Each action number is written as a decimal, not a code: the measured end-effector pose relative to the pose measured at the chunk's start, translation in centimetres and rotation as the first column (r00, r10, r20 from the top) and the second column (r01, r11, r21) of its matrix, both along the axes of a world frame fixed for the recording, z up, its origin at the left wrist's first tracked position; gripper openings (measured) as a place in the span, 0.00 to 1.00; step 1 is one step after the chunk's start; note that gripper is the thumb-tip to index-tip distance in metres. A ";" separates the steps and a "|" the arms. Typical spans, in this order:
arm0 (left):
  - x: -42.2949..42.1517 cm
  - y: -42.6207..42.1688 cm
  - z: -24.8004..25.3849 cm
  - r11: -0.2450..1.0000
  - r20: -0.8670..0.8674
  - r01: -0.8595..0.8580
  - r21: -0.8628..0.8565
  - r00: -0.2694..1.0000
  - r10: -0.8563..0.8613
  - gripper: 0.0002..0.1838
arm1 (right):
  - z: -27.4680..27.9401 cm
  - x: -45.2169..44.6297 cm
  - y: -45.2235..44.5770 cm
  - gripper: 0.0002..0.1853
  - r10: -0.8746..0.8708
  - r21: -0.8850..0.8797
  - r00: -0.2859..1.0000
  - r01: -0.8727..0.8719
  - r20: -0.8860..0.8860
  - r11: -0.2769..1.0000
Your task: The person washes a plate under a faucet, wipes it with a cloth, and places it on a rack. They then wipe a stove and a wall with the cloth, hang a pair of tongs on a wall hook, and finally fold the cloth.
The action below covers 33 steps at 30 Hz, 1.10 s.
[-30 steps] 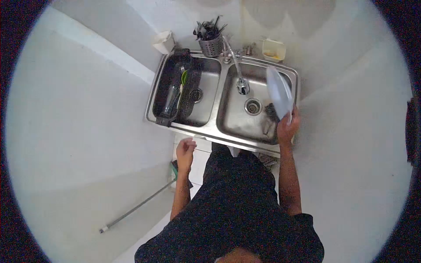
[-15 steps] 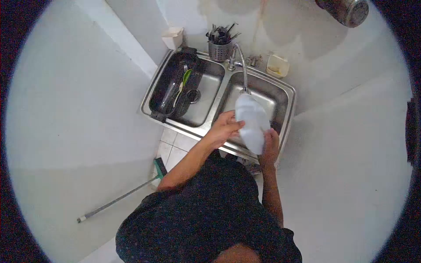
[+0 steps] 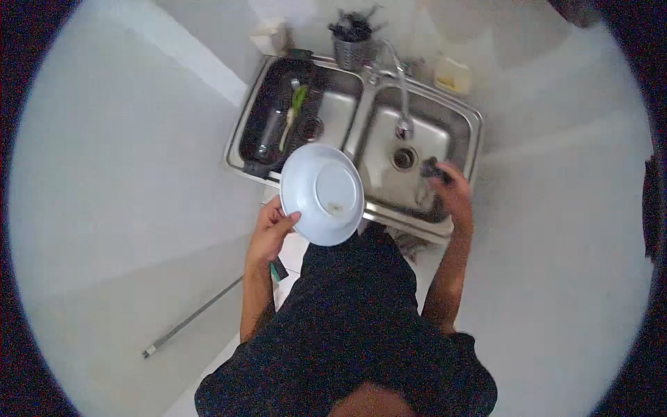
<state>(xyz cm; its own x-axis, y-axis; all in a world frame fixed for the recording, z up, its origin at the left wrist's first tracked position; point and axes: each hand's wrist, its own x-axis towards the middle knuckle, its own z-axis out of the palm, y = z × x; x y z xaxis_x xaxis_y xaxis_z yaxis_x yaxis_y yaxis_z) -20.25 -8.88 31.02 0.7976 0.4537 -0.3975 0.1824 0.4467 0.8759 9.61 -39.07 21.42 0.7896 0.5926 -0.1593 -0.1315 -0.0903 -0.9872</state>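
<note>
Tilted up over the front edge of the sink is a white bowl (image 3: 297, 182), with a round ring at its centre and a small mark near it. My left hand (image 3: 269, 233) is closed on the rim at the lower left, thumb on the face towards me. Over the right basin (image 3: 385, 177), my right hand (image 3: 455, 194) is blurred by motion, its fingers round a small dark object (image 3: 434, 169) whose kind I cannot make out. A flexible tap (image 3: 403, 125) hangs above the drain; whether water runs does not show.
In the left basin a dark tray (image 3: 267, 115) holds a green-and-white utensil (image 3: 295, 108). Behind the sink stand a metal cutlery holder (image 3: 352, 53), a white container (image 3: 271, 36) and a pale dish (image 3: 453, 75). A long-handled brush (image 3: 198, 316) leans at the lower left.
The bowl has moved left, away from the tap, and turned its round face towards me. My right hand has left it and is now over the right basin with the dark object.
</note>
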 end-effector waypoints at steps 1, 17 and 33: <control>0.2 -0.2 0.1 1.000 -0.010 -0.026 -0.005 1.000 0.026 0.23 | 2.9 -0.5 1.3 0.28 -0.087 0.172 0.954 0.140 -0.287 0.975; -0.2 12.6 -2.5 0.968 -0.020 0.222 -0.113 0.974 -0.226 0.21 | 2.1 -10.8 13.7 0.17 -0.492 0.173 0.651 0.687 -0.578 0.706; 2.3 -0.7 -3.6 0.210 0.215 0.962 -0.172 0.245 -0.945 0.33 | 1.9 -42.2 3.4 0.21 -0.850 0.141 0.298 0.955 -0.435 0.262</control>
<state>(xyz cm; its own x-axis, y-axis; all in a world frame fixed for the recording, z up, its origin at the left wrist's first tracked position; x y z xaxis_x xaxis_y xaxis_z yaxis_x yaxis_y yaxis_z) -17.91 -9.57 27.47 0.5854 -0.7576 -0.2887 0.5772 0.1395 0.8046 -32.55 -35.63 23.34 0.8018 -0.4430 -0.4010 -0.1190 0.5392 -0.8337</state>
